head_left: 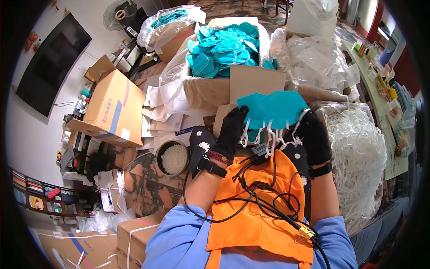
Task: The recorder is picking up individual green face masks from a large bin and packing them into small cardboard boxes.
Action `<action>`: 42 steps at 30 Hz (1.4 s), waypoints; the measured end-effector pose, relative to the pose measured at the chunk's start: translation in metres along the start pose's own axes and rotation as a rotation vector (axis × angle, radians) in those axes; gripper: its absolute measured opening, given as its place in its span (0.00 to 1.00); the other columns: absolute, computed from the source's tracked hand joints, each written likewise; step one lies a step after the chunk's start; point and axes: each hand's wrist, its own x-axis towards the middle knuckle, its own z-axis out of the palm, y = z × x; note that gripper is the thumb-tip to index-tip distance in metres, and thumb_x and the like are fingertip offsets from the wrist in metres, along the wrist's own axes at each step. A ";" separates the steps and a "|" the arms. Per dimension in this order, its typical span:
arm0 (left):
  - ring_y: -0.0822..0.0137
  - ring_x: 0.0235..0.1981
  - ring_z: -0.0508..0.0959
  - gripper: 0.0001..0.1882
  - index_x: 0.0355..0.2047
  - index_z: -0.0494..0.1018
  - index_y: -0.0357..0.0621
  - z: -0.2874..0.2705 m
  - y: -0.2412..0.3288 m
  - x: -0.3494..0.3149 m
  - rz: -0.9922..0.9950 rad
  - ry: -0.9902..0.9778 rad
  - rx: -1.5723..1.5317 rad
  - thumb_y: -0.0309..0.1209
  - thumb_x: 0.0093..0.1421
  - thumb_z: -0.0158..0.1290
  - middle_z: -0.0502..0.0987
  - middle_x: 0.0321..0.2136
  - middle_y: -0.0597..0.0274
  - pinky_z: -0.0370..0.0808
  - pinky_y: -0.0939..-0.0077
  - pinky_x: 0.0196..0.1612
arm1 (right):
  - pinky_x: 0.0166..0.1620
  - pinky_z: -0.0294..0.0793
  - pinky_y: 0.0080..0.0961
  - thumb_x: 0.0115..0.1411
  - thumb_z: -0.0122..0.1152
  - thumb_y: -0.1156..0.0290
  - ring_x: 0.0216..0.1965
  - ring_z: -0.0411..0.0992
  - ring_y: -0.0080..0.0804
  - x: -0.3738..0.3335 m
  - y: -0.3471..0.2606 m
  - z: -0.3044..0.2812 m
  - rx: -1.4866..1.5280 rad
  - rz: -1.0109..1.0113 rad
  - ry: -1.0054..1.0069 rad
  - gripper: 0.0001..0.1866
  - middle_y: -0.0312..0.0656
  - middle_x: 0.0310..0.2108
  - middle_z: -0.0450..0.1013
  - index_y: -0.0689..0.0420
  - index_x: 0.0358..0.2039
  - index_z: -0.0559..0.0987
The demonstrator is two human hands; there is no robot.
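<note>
A small stack of teal folded face masks (273, 110) is held up over my lap, their white ear loops (271, 134) dangling below. My left hand (230, 127), in a black glove, grips the stack at its left edge with the thumb near the top. At the right edge my right hand (313, 134), also gloved in black, closes on the masks by a white loop. Some of the fingers are hidden behind the masks and in the dark gloves. Straight ahead stands a plastic-lined carton (208, 92) heaped with more teal masks (224, 49).
To my right a lined box holds tangled white elastic strips (354, 166). A bowl of small white pieces (174, 158) is on the patterned floor at left. Cartons (112, 107) stand on the left. Black cables (260, 199) cross my orange apron (233, 224). A long table (376, 98) lies far right.
</note>
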 end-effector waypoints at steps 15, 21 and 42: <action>0.66 0.32 0.77 0.16 0.40 0.75 0.38 0.043 0.046 -0.026 -0.307 -0.096 0.087 0.38 0.59 0.54 0.78 0.29 0.55 0.72 0.70 0.38 | 0.28 0.63 0.14 0.59 0.57 0.68 0.25 0.67 0.17 -0.001 0.006 0.046 0.196 0.163 0.251 0.10 0.30 0.27 0.72 0.57 0.39 0.78; 0.59 0.34 0.79 0.17 0.43 0.74 0.38 0.039 0.034 -0.023 0.036 0.048 -0.025 0.38 0.60 0.52 0.79 0.34 0.51 0.73 0.69 0.39 | 0.26 0.68 0.20 0.57 0.59 0.68 0.25 0.70 0.21 -0.013 0.019 0.031 -0.106 0.474 -0.246 0.10 0.33 0.26 0.72 0.60 0.36 0.79; 0.75 0.19 0.69 0.10 0.31 0.69 0.49 0.063 0.050 -0.055 -0.586 -0.294 -1.068 0.40 0.63 0.50 0.68 0.20 0.74 0.66 0.81 0.21 | 0.41 0.71 0.25 0.64 0.52 0.59 0.43 0.70 0.25 0.000 0.031 -0.124 0.182 0.073 0.181 0.19 0.33 0.46 0.72 0.54 0.52 0.73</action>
